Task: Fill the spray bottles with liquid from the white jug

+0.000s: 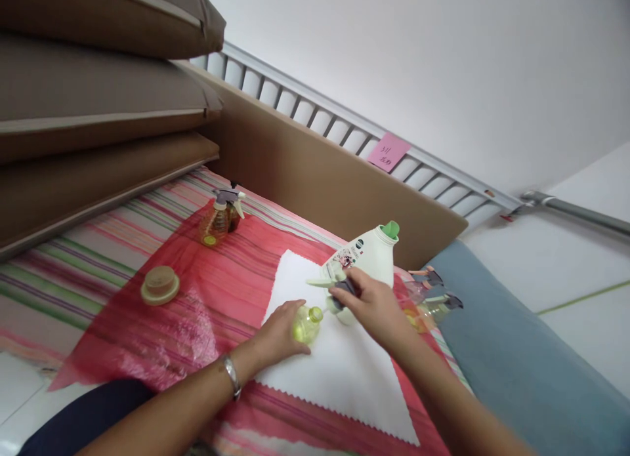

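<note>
My left hand is wrapped round a small see-through yellow-green bottle, whose neck points up and to the right with no top on it. Just to the right, my right hand grips a trigger spray head with a pale nozzle and dark grey part, apart from the bottle's neck. Behind that hand stands a large white jug with a green spout and a printed label; its lower part is partly covered by my hand. A white cloth with zigzag edges lies under both hands.
Spray bottles stand at the back left, and more lie at the right. A round yellowish cap rests on the red sheet. Cushions are stacked at the left. A brown board and a blue-grey pad border the space.
</note>
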Motion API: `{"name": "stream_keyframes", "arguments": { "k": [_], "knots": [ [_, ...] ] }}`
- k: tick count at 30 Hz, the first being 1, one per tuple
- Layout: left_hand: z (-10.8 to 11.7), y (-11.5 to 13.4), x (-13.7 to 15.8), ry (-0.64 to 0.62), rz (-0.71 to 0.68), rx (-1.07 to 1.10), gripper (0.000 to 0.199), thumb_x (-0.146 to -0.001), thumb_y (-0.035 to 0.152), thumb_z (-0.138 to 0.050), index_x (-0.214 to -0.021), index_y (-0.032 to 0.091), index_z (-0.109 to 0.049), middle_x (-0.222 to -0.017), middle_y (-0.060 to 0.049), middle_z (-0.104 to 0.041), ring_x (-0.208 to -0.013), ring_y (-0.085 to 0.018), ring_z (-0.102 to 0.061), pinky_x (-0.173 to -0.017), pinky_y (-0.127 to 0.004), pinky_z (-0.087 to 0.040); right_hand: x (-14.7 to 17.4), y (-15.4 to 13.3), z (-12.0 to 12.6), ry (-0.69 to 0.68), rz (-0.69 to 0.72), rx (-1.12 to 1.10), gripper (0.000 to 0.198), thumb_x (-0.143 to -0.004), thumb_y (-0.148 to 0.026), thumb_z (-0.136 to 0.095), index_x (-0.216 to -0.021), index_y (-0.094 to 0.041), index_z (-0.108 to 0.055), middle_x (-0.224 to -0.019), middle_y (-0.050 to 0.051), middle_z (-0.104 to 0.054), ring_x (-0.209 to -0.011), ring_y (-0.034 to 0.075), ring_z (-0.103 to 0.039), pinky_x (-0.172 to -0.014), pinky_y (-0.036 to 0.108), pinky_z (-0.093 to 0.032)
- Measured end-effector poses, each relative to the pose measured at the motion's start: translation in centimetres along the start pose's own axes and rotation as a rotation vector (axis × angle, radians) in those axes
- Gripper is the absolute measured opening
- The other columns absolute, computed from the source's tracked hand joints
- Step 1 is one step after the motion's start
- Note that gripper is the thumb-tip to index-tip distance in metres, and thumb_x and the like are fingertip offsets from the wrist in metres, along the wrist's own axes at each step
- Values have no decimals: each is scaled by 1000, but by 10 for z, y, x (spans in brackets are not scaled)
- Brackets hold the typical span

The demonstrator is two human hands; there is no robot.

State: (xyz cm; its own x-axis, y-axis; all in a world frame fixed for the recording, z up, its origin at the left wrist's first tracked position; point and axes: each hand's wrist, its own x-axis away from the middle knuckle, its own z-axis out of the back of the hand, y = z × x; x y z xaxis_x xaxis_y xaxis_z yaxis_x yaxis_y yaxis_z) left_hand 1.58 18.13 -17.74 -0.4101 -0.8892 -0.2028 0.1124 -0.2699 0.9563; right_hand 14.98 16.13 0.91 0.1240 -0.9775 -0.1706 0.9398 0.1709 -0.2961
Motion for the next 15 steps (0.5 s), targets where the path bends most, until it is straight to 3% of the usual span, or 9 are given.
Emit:
{"name": "stream_keyframes", "arguments": {
  "k": [5, 15],
  "knots": [
    [0, -1, -1, 6, -25, -65, 90, -45, 23, -82, -126, 16, -43, -126, -16, -50, -117, -30, -46, -101, -43, -33, 6, 9, -34, 23, -5, -117, 14, -77, -35, -57, -83, -23, -59, -77, -1, -65, -71, 18, -58, -65, 27, -40],
    [0, 0, 0, 3, -20, -76, 91, -46, 23, -82, -127, 15, -42, -126, -16, -50, -116, -30, -46, -100, -43, -34, 8, 6, -40, 84, 2, -171, 14, -76, -34, -59, -81, -21, -62, -70, -2, -64, -65, 16, -58, -61, 24, -41]
  ]
}}
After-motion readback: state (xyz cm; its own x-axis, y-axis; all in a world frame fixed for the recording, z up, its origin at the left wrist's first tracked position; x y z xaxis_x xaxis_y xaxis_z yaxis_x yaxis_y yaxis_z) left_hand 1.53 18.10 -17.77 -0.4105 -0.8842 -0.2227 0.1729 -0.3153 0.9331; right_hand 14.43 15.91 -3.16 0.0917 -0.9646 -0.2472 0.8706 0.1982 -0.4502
